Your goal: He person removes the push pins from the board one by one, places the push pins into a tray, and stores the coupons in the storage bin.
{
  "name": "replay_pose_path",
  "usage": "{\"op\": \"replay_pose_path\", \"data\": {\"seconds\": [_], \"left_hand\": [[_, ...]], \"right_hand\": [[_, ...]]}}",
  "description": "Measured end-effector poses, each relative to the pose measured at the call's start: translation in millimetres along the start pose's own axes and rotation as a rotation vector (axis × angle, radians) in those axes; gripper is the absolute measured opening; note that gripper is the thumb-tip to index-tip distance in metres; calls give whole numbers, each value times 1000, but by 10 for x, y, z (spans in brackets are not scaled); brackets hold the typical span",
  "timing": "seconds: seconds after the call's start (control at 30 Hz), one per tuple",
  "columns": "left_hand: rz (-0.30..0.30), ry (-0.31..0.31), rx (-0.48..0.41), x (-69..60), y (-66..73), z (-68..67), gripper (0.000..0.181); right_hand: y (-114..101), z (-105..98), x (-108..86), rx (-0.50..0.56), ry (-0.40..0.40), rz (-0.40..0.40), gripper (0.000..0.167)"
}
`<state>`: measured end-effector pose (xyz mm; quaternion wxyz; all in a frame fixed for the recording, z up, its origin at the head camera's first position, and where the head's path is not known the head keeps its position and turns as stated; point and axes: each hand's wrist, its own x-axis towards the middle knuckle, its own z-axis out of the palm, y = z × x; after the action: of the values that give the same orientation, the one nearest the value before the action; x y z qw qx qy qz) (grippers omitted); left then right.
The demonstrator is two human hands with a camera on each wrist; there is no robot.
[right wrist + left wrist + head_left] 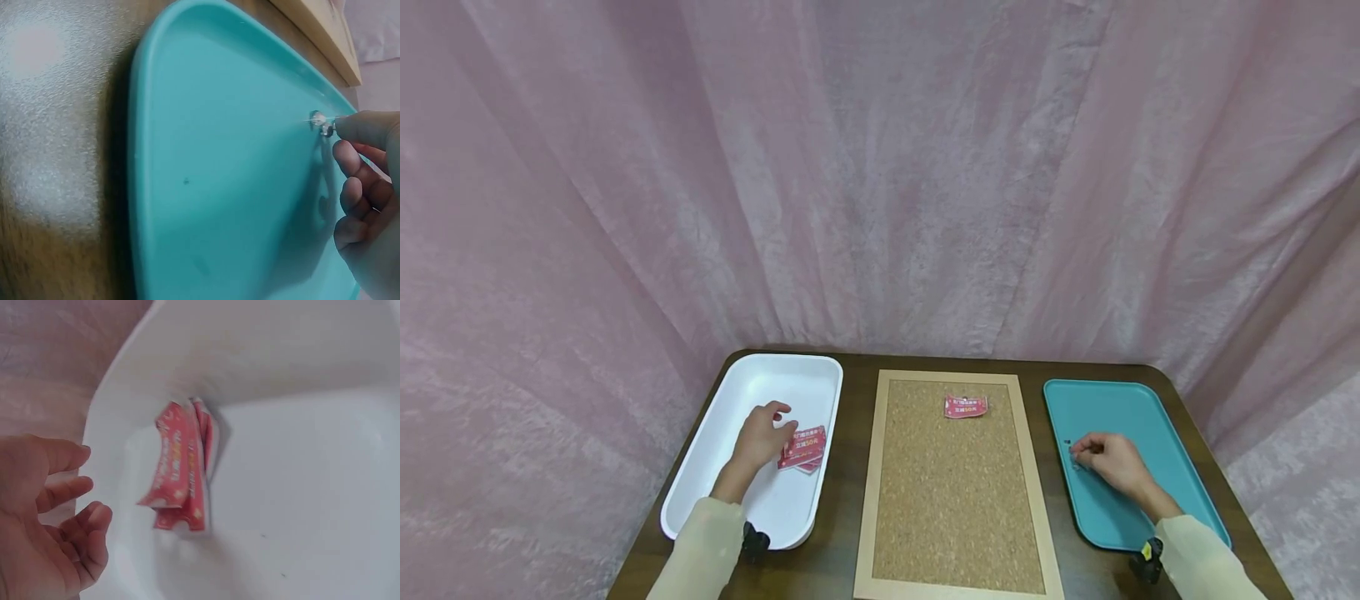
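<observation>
Over the white tray (752, 383), my left hand (760, 437) hovers beside a small stack of red paper coupons (805, 446), its fingers loosely bent and thumb apart from the index finger. In the left wrist view the coupons (178, 465) lie overlapping, some of them curled, and the hand (56, 519) is clear of them. At the left side of the teal tray (1120, 400), my right hand (1116, 462) pinches a small push pin (335, 127) between thumb and index finger. More clear pins (317, 117) lie right by those fingertips; the pinched one is partly hidden.
Between the trays lies a wood-framed cork board (955, 500). One red coupon (966, 407) is on its upper right part, with a tiny pin at its top edge. All stand on a dark brown table (842, 500); a pink curtain (880, 208) hangs behind.
</observation>
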<state>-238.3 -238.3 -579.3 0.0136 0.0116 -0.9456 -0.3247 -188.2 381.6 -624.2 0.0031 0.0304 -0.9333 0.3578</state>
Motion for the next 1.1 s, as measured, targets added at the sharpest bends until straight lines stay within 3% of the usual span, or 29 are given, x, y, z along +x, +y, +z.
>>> {"op": "replay_pose_path", "data": {"seconds": [0.23,0.47,1.1], "left_hand": [[11,66,-86,85,219,2,33],[39,95,-140,161,475,110,30],[139,46,-275,220,1100,513,25]], "right_hand": [[-94,-42,51,11,45,-7,5],[-213,-5,120,20,69,-13,6],[-611,270,405,115,58,-49,8]]}}
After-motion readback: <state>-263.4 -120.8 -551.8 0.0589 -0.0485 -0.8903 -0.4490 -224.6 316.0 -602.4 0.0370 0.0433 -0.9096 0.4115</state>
